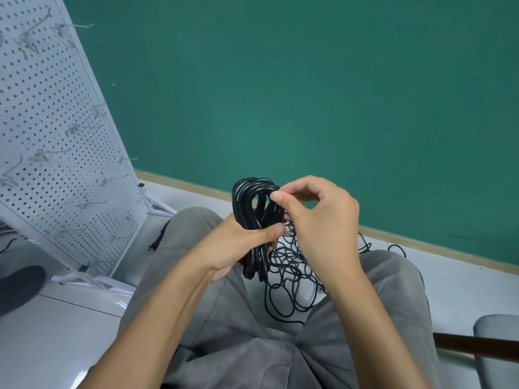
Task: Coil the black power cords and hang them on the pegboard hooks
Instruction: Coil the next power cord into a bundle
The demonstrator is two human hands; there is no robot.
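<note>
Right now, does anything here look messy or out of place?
Yes. A tangle of loose black cords sprawls on the floor between the knees, uncoiled. The left hand grips a coiled bundle; the right hand pinches its loop. The pegboard hooks look bare.

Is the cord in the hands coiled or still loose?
Coiled: the cord forms a bundle of loops gripped by the left hand, while the right hand pinches its top. More cords lie tangled below.

- A green wall (pixel 309 88) fills the background, with a tan baseboard (pixel 421 242) along its foot.
- Pale floor (pixel 50 327) lies below.
- Grey trousers (pixel 224 332) cover the seated person's legs.
- A dark shoe (pixel 19 282) shows at left.
</note>
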